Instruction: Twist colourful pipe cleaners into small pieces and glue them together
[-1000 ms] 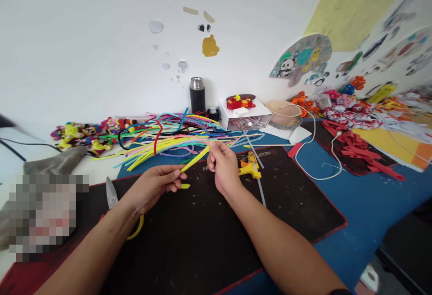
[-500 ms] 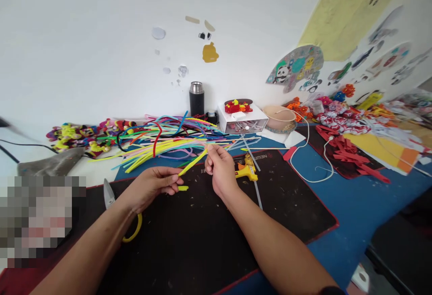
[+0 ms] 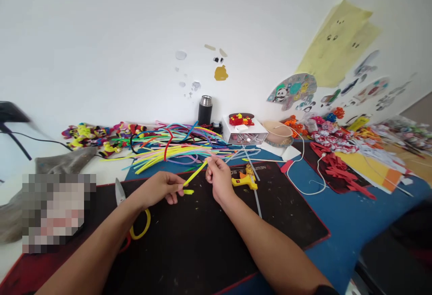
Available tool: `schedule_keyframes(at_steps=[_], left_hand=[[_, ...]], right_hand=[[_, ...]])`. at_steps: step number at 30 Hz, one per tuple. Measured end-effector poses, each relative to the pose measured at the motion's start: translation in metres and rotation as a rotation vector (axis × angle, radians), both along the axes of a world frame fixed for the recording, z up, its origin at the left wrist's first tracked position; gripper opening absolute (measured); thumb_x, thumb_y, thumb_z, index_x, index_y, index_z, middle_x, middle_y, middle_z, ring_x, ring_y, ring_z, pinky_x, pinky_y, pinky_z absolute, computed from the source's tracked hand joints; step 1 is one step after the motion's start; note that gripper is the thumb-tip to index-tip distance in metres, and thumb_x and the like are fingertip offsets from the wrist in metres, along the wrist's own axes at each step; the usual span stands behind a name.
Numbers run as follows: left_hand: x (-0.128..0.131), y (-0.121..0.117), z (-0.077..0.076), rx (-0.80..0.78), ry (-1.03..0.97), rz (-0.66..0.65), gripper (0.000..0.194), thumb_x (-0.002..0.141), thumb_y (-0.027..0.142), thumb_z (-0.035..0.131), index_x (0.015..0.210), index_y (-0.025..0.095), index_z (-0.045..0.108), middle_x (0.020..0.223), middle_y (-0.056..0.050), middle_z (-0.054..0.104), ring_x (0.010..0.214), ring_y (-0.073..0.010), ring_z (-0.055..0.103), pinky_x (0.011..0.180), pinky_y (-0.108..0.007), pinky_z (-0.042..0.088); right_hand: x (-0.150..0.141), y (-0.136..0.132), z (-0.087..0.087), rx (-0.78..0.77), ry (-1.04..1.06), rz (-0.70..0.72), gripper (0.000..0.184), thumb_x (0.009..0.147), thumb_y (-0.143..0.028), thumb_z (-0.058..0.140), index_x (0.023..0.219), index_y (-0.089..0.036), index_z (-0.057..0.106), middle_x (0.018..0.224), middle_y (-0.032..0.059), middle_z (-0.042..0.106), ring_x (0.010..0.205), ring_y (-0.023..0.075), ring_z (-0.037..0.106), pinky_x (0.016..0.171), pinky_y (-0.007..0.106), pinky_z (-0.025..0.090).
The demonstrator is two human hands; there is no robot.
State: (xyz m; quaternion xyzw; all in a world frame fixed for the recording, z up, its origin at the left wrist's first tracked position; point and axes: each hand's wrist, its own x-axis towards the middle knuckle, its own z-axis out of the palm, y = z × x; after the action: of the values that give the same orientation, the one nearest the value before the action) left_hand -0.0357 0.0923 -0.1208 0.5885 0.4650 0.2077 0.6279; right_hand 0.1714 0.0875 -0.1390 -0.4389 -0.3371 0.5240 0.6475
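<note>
Over one black mat, the left fingers and right fingers pinch one yellow strip.

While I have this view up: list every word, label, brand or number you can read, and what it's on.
"NEW": large pale letters at the far side of the dark mat; what follows is unclear.
Too blurred to read: the pale characters further left on that mat, behind the yellow glue gun.
Too small to read: the label on the glue gun, and any lettering on the wall stickers.
None visible: the yellow strip.
</note>
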Motion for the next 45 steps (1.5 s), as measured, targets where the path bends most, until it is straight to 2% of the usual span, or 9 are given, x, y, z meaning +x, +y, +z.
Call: schedule_keyframes(at_steps=[4, 11, 17, 20, 21, 27, 37, 41, 45], left_hand=[[-0.006, 0.005, -0.012, 0.002, -0.003, -0.050, 0.048, 0.070, 0.054, 0.084, 0.096, 0.013, 0.077, 0.081, -0.008, 0.080, 0.056, -0.0174, 0.069, 0.052, -0.027, 0.054], [-0.017, 0.018, -0.012, 0.043, -0.054, 0.142, 0.050, 0.065, 0.053, 0.088, 0.092, 0.013, 0.075, 0.086, -0.009, 0.080, 0.058, -0.0152, 0.068, 0.054, -0.025, 0.054], [-0.012, 0.015, -0.010, 0.110, -0.120, 0.199, 0.049, 0.064, 0.054, 0.090, 0.089, 0.014, 0.075, 0.084, -0.008, 0.079, 0.056, -0.0152, 0.067, 0.055, -0.027, 0.056], [-0.011, 0.013, -0.008, 0.122, -0.125, 0.187, 0.048, 0.065, 0.053, 0.090, 0.089, 0.015, 0.075, 0.084, -0.008, 0.079, 0.057, -0.0157, 0.067, 0.055, -0.028, 0.056], [-0.011, 0.013, -0.007, 0.129, -0.124, 0.180, 0.047, 0.065, 0.054, 0.089, 0.089, 0.016, 0.076, 0.084, -0.008, 0.079, 0.057, -0.0159, 0.067, 0.055, -0.028, 0.056], [-0.011, 0.011, 0.000, 0.149, -0.123, 0.174, 0.048, 0.061, 0.056, 0.090, 0.086, 0.017, 0.076, 0.082, -0.008, 0.079, 0.057, -0.0168, 0.066, 0.056, -0.029, 0.057], [-0.007, 0.008, 0.007, 0.201, -0.061, 0.139, 0.047, 0.062, 0.060, 0.085, 0.081, 0.019, 0.075, 0.079, -0.007, 0.079, 0.056, -0.0180, 0.065, 0.057, -0.032, 0.057], [-0.006, 0.008, 0.007, 0.201, -0.064, 0.146, 0.048, 0.061, 0.060, 0.085, 0.083, 0.018, 0.075, 0.079, -0.008, 0.079, 0.056, -0.0181, 0.065, 0.057, -0.032, 0.057], [-0.005, 0.006, 0.009, 0.196, -0.078, 0.158, 0.047, 0.060, 0.058, 0.086, 0.083, 0.018, 0.075, 0.080, -0.008, 0.078, 0.056, -0.0182, 0.065, 0.057, -0.032, 0.057]], right_hand=[[0.001, -0.002, 0.001, 0.008, -0.081, 0.033, 0.036, 0.083, -0.054, 0.074, 0.082, -0.020, 0.060, 0.052, -0.0108, 0.042, 0.041, 0.0074, 0.035, 0.041, 0.021, 0.023], [0.043, -0.028, 0.033, 0.023, -0.357, 0.169, 0.026, 0.087, -0.042, 0.074, 0.093, -0.017, 0.072, 0.053, -0.0067, 0.054, 0.044, 0.0106, 0.043, 0.047, 0.024, 0.032], [0.100, -0.061, 0.070, 0.020, -1.447, 0.388, 0.032, 0.100, -0.038, 0.065, 0.127, -0.024, 0.074, 0.082, 0.0018, 0.075, 0.075, 0.0188, 0.069, 0.071, 0.029, 0.045], [0.117, -0.064, 0.068, -0.051, -1.887, 0.479, 0.049, 0.099, -0.049, 0.068, 0.143, -0.027, 0.064, 0.098, 0.0062, 0.080, 0.095, 0.0263, 0.074, 0.077, 0.031, 0.048], [0.120, -0.063, 0.065, -0.079, -1.938, 0.483, 0.051, 0.097, -0.050, 0.070, 0.141, -0.026, 0.065, 0.102, 0.0084, 0.081, 0.099, 0.0288, 0.075, 0.078, 0.032, 0.049], [0.115, -0.049, 0.050, -0.152, -2.049, 0.466, 0.030, 0.101, -0.041, 0.063, 0.120, -0.021, 0.074, 0.110, 0.0129, 0.081, 0.103, 0.0307, 0.076, 0.082, 0.033, 0.052], [0.095, -0.064, 0.083, -0.152, -2.132, 0.441, 0.035, 0.105, -0.045, 0.056, 0.119, -0.018, 0.073, 0.108, 0.0156, 0.081, 0.104, 0.0323, 0.076, 0.086, 0.036, 0.054], [0.106, -0.065, 0.090, -0.220, -2.144, 0.383, 0.034, 0.105, -0.042, 0.058, 0.120, -0.016, 0.075, 0.109, 0.0169, 0.080, 0.105, 0.0336, 0.076, 0.085, 0.037, 0.054], [0.127, -0.057, 0.085, -0.315, -2.142, 0.333, 0.032, 0.103, -0.039, 0.061, 0.118, -0.016, 0.077, 0.111, 0.0177, 0.080, 0.106, 0.0339, 0.076, 0.084, 0.036, 0.054]])
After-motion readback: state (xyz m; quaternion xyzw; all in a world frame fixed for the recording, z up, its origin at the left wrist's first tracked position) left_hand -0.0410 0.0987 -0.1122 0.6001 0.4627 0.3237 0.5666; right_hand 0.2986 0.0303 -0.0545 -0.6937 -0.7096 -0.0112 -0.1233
